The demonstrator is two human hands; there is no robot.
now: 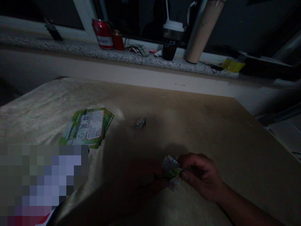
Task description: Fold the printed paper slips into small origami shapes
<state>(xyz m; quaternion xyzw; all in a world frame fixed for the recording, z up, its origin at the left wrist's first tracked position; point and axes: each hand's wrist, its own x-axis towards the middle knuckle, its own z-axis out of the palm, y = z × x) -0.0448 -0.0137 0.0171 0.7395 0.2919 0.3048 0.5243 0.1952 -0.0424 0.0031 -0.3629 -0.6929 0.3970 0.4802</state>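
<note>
My right hand (201,177) is low on the brown table (211,125), its fingers pinched on a small folded piece of printed paper (171,166). My left hand (143,182) lies in deep shadow just left of the paper, fingers curled toward it and touching its lower edge. A small crumpled paper piece (140,123) rests on the table farther back. A stack of green printed leaflets (88,127) lies to the left.
A stone windowsill (131,56) runs along the back with a red can (102,34), a small red lighter (118,40), a dark lidded cup with straw (171,39), a cardboard tube (203,29) and scraps. A blurred patch covers the lower left.
</note>
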